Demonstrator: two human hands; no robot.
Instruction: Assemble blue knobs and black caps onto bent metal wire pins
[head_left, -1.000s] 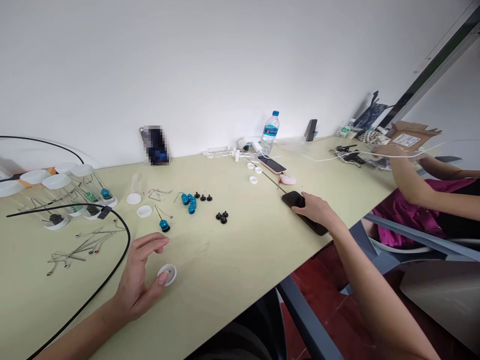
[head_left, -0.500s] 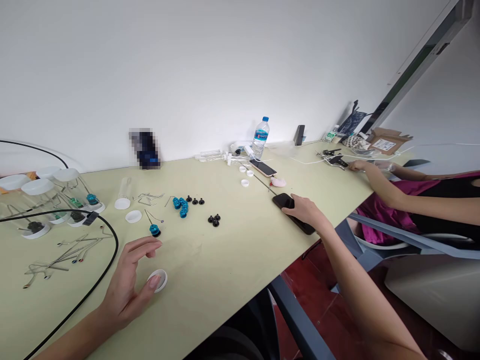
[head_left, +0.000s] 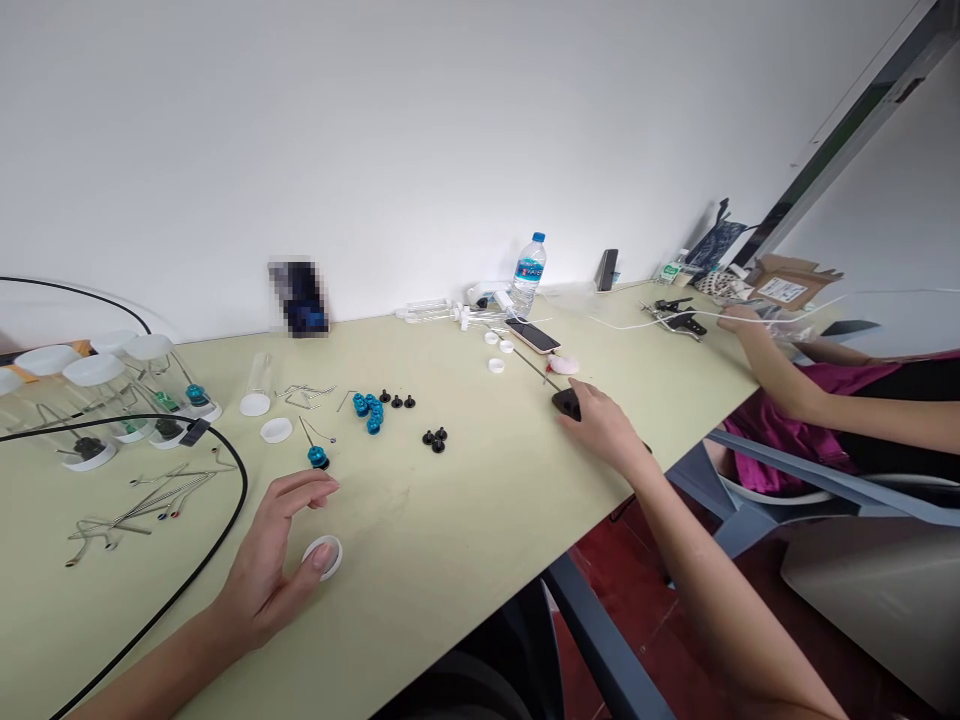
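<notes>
L grip (head_left: 274,555) loosely open, flat; R grip (head_left: 604,425) palm-down, prob. curled.

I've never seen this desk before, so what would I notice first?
Probably the bright blue knobs bunched in the middle of the pale green table, with small black ones beside them. Nearer, the left hand rests its thumb on a white cap, while the right hand covers a black phone by the table's edge.

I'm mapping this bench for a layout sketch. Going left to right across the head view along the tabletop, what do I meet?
Black cable → left hand → white cap → blue knobs → black screws → right hand on a black phone → another person's hand.
</notes>
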